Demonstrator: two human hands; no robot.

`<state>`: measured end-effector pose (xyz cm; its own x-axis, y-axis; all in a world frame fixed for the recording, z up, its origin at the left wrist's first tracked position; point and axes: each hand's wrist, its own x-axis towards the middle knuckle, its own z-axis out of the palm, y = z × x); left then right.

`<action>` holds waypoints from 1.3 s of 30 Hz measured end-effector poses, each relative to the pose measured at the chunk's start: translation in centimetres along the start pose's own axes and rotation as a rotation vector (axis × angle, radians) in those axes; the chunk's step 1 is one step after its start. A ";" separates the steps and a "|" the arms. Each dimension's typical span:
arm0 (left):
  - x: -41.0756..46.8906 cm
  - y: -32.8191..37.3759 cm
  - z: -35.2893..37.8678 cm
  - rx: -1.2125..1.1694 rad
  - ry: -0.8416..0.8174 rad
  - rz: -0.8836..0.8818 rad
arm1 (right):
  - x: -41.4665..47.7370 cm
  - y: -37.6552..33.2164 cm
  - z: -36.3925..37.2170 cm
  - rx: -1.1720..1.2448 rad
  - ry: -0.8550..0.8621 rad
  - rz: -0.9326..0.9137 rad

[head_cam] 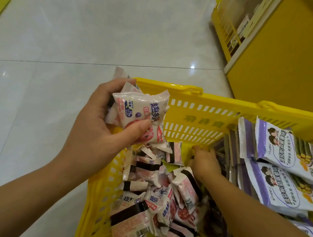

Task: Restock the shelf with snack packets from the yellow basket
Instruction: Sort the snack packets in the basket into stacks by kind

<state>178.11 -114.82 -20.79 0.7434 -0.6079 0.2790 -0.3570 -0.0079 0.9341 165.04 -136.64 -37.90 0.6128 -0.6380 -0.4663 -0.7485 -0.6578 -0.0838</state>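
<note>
Packets (pixel 164 194) in pink and white lie in a loose pile across the left and middle of the basket (pixel 219 101), which stands on the floor (pixel 103 28). The left hand (pixel 98 124) is raised over the basket's far left corner. Its fingers and thumb are clenched round a bunch (pixel 139 113) of the same small packets, the thumb pressing on the front one and more packet ends sticking out behind the fingers. The right hand (pixel 205 163) reaches deep into the basket near its far wall, fingertips down among dark packets standing on edge beside the pile. Its fingers are hidden, so I cannot tell whether it grasps anything. Purple packets (pixel 285 154) are stacked in the basket's right side, the top ones lying tilted. Beyond the basket, to the right, stands a yellow cabinet (pixel 289 60), with a second basket (pixel 226 24) against its far side.
</note>
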 end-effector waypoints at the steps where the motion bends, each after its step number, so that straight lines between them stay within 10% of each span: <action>1: 0.0 0.0 0.0 0.001 0.000 0.001 | 0.0 0.0 0.0 -0.031 -0.002 -0.025; 6: -0.1 -0.2 -0.3 -0.011 -0.001 0.006 | -0.1 0.0 -0.6 -0.122 -0.109 -0.060; 20: -0.3 0.0 -0.3 -0.025 0.007 0.018 | -3.2 -1.0 -3.1 1.035 -0.220 0.046; 32: -0.1 -0.2 0.0 0.016 0.017 0.023 | -3.6 -1.6 -3.4 0.411 -0.723 -0.091; 39: 0.1 -0.5 0.0 0.033 0.015 0.005 | -3.3 -2.5 -3.6 0.238 -0.696 -0.110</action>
<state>178.38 -114.84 -21.23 0.7497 -0.5961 0.2873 -0.3792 -0.0311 0.9248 165.79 -134.30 -32.98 0.4446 -0.1201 -0.8876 -0.7751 -0.5483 -0.3140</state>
